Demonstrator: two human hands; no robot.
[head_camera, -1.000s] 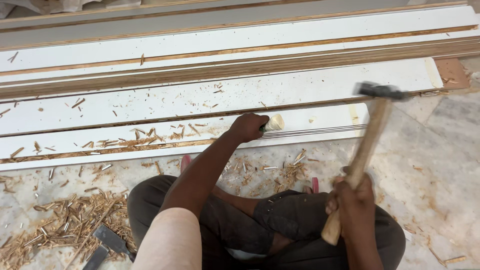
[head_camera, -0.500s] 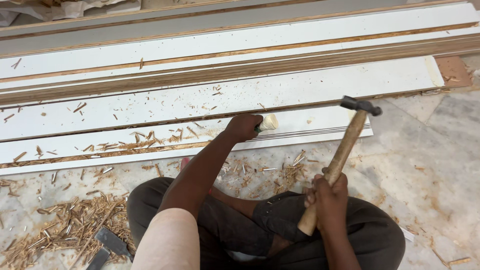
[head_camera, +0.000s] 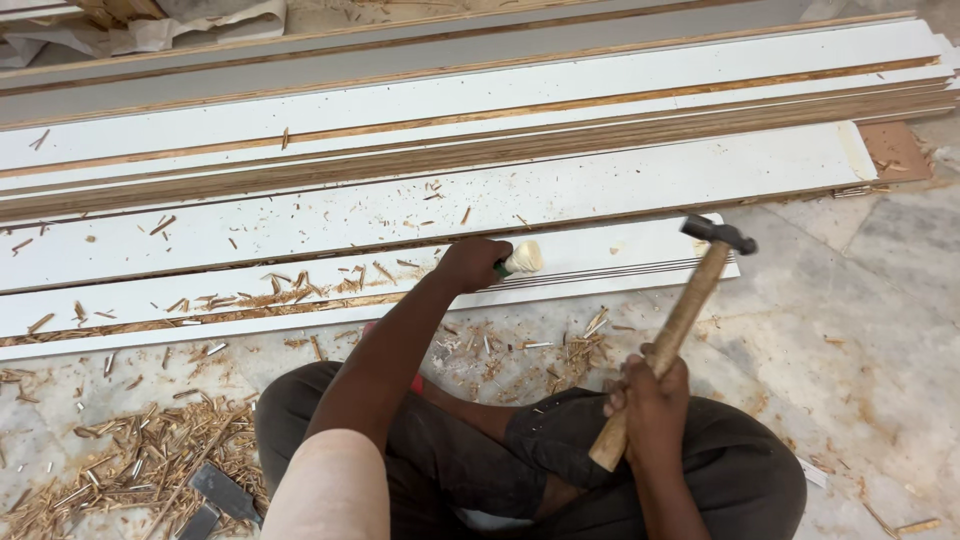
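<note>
My left hand (head_camera: 470, 264) grips a chisel (head_camera: 522, 259) with a pale butt end, laid along the nearest white board (head_camera: 640, 262). The chisel blade is hidden under the hand. My right hand (head_camera: 648, 400) holds a wooden-handled hammer (head_camera: 680, 320) by the lower end of its shaft. The dark steel hammer head (head_camera: 718, 234) hangs over the board, to the right of the chisel's butt and apart from it. A chipped groove with bare wood (head_camera: 200, 315) runs along the board left of my left hand.
Several long white and bare-wood boards (head_camera: 500, 110) lie stacked side by side beyond the near one. Wood chips (head_camera: 130, 450) litter the stone floor at lower left, beside a dark flat tool (head_camera: 215, 495). My crossed legs (head_camera: 520, 470) fill the foreground.
The hammer has swung down and leftward, its head nearing the chisel's butt. My left hand has stayed on the chisel in the same spot.
</note>
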